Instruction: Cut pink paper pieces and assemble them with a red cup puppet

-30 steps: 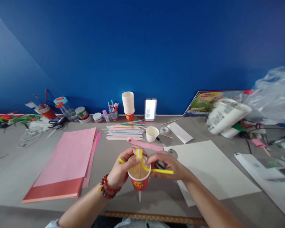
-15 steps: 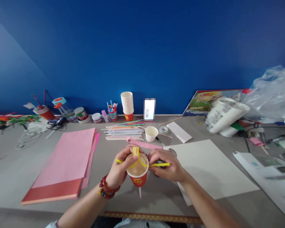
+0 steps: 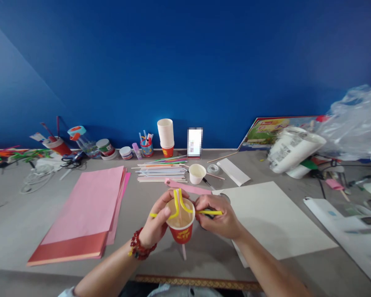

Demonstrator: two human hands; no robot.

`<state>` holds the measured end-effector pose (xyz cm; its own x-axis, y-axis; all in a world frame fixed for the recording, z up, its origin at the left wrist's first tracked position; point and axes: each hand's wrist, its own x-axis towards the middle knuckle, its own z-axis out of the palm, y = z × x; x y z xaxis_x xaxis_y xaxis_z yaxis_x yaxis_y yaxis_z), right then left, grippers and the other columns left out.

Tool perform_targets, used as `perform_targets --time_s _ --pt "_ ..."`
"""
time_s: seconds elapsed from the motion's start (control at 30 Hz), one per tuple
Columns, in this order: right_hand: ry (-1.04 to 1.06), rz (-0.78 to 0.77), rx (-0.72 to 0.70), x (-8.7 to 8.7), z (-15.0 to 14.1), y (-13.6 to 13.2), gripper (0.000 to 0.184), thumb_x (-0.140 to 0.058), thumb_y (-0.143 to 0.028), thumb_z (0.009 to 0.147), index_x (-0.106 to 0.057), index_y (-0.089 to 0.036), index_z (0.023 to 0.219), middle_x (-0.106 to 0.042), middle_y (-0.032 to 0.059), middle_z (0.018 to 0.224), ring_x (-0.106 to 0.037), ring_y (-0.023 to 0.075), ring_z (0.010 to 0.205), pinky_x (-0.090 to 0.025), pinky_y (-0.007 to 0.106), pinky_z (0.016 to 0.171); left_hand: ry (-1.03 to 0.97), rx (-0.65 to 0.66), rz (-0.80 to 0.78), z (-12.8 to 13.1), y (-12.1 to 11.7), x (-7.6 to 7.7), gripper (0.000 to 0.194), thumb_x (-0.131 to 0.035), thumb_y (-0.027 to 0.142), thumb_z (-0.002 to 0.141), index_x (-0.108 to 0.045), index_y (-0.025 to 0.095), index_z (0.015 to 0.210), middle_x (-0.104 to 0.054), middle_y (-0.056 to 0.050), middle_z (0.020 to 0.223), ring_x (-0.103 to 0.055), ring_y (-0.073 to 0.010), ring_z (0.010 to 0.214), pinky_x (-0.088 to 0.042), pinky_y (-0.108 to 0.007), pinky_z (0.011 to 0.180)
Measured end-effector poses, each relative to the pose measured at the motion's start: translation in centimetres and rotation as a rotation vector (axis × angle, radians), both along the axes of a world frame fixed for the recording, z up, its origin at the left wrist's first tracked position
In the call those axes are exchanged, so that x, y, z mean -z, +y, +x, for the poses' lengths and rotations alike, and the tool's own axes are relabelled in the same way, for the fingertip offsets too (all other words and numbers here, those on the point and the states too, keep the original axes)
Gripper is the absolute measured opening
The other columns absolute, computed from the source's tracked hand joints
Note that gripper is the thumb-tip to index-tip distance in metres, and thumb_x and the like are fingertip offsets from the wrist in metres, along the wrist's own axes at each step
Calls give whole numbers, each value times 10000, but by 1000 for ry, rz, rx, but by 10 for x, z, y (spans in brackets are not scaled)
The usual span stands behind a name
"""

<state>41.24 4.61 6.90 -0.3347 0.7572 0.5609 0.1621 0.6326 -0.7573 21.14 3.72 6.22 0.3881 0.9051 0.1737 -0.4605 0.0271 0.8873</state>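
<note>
Work at a grey table (image 3: 136, 264) set against a blue wall (image 3: 204, 74). A large white sheet (image 3: 275, 222) lies toward the table's right side, and a stack of pink and red paper (image 3: 83, 206) toward its left edge. A clear plastic bag (image 3: 355, 128) fills the far right corner. The right hand (image 3: 218, 216), over the sheet's left edge, is closed in a pinch; the left hand (image 3: 156, 216) is curled around the left side of a red paper cup, thumb at the rim, fingers behind. A bundle of drinking straws (image 3: 162, 174) lies between the hands and the table's far edge, where a tower of nested cups (image 3: 166, 136) stands. The red paper cup (image 3: 182, 235), mouth up and slightly tilted, is held near the middle of the table's near edge. One yellow straw (image 3: 175, 200) bends inside it and emerges through the left wall; the right-hand yellow straw (image 3: 181, 202) mirrors it, its outer end gripped by the right hand. A pale stick (image 3: 184, 252) passes between them and projects below the cup's base; whether it touches the table cannot be told.
</note>
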Motion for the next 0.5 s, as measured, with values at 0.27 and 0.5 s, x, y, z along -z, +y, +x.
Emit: perform_targets --time_s 0.27,0.5 --pt "174 -78 -57 3 3 -1 105 -687 -191 793 -588 -198 761 -678 27 712 -614 155 610 -481 261 554 136 98 258 -6 6 11 825 -875 406 617 -508 250 1340 -535 -149 1319 -543 -352 1165 -434 -456 993" --pt "329 -243 -193 10 -1 -3 137 -699 -165 807 -572 -188 761 -620 7 699 -562 114 549 -450 225 501 17 151 248 -3 5 12 651 -817 337 690 -517 236 1259 -555 -120 1237 -554 -310 1127 -470 -426 933"
